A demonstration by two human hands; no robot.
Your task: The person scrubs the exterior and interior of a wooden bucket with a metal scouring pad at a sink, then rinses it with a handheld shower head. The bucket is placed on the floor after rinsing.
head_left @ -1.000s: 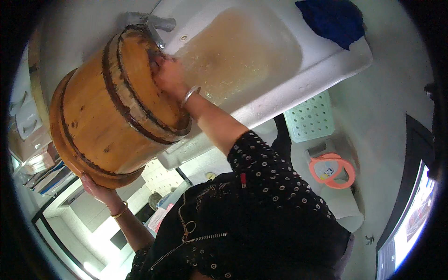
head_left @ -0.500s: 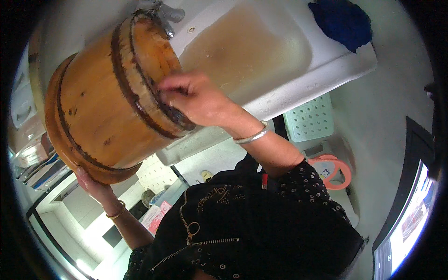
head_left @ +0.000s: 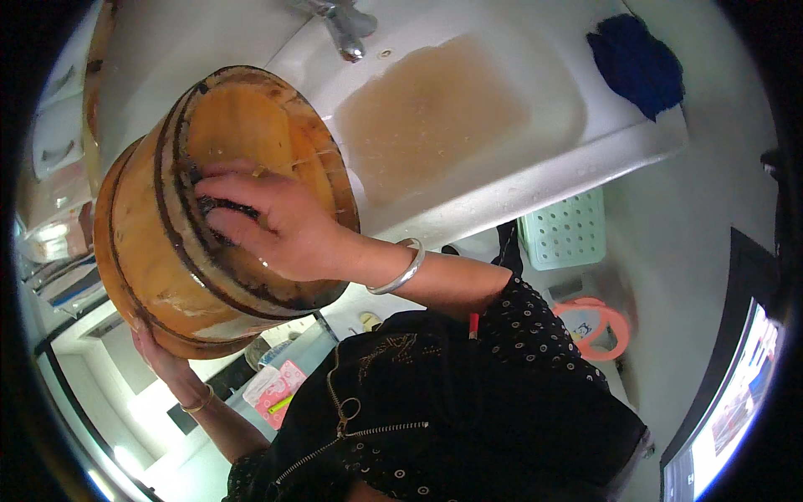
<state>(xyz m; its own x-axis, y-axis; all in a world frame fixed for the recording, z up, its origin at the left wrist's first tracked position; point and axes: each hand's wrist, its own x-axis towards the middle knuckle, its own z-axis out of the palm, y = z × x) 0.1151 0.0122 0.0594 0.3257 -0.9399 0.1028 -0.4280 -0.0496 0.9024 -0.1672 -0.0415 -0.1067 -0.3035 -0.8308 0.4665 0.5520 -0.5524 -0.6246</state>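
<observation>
A wooden bucket (head_left: 146, 234) with dark, worn bands lies tilted at the left, its mouth turned toward the sink and partly toward me. My left hand (head_left: 161, 350) grips it from below at its base end; some of the fingers are hidden behind the wood. My right hand (head_left: 288, 226) is bent over the bucket's near rim, pressing against the band there. Between its fingers shows something dark and wet-looking, too covered to name.
Beyond the bucket is a white sink (head_left: 577, 171) holding brownish water, with a metal faucet (head_left: 343, 33). A dark blue cloth (head_left: 640, 67) lies on its right corner. Below stand a pale green perforated basket (head_left: 565, 230) and a coral-rimmed item (head_left: 615, 330).
The bucket has tipped so more of its inside shows, and its mouth has come away from the faucet. My right hand has moved left along the rim. My left hand keeps its hold.
</observation>
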